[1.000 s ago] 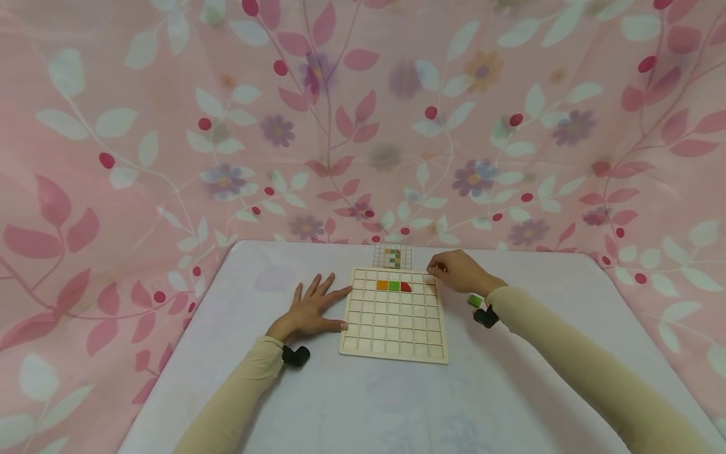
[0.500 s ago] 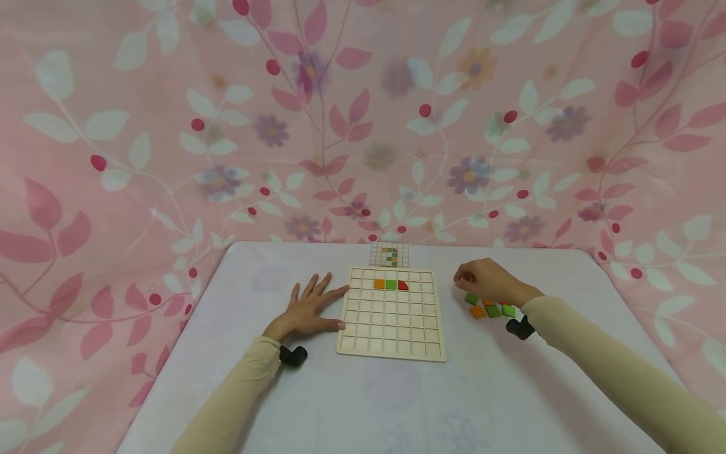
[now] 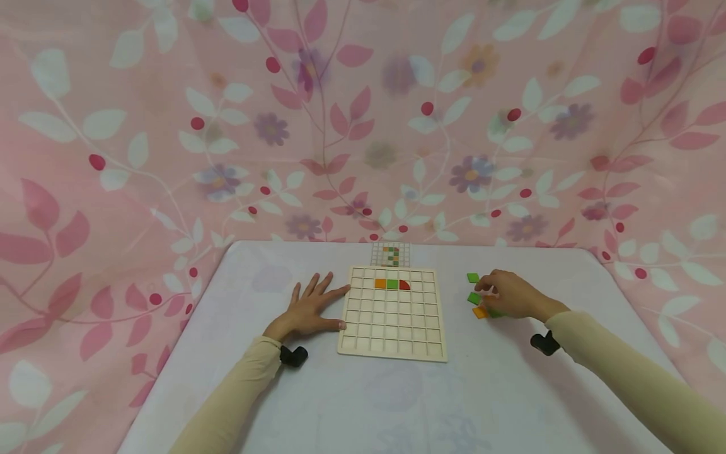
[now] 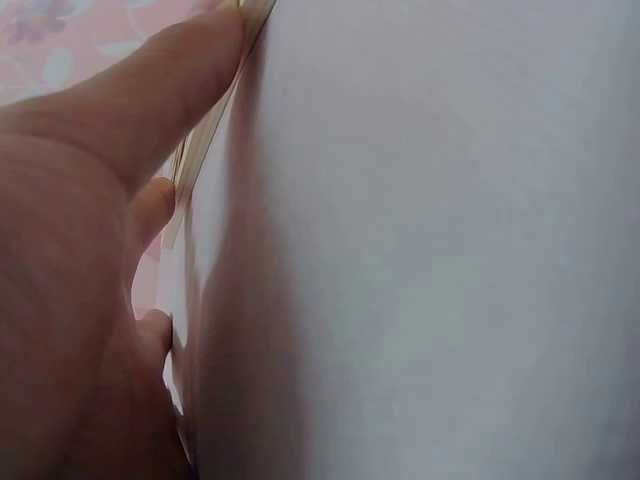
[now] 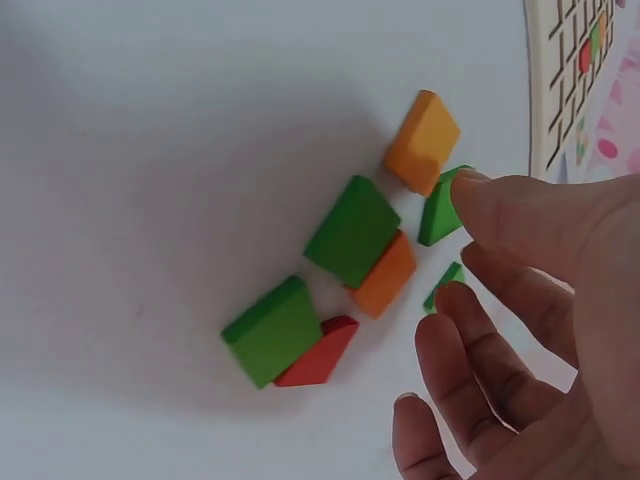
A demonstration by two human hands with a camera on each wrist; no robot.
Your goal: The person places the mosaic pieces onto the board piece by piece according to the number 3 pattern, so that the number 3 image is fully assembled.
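My left hand (image 3: 309, 314) lies with its fingers spread, thumb and forefinger touching the left edge of the wooden grid board (image 3: 391, 328). An orange tile (image 3: 380, 284), a green tile (image 3: 392, 284) and a red rounded tile (image 3: 404, 285) sit side by side in the board's second row. My right hand (image 3: 513, 295) hovers over the loose tiles to the board's right. In the right wrist view its fingers are loosely bent, thumb apart, with nothing seen between them. Below it lie an orange tile (image 5: 424, 142), several green tiles (image 5: 353, 230), another orange tile (image 5: 385, 275) and a red tile (image 5: 320, 355).
A pattern card (image 3: 391, 253) with a small coloured grid lies just beyond the board. One green tile (image 3: 473, 277) rests apart from the others, between board and right hand. A white cloth covers the table (image 3: 397, 403), and a pink floral curtain (image 3: 363, 126) hangs behind.
My right hand has moved from the board's upper right corner rightward over the loose tiles. A lone green tile now shows where the hand was half a second ago. My left hand stays put.
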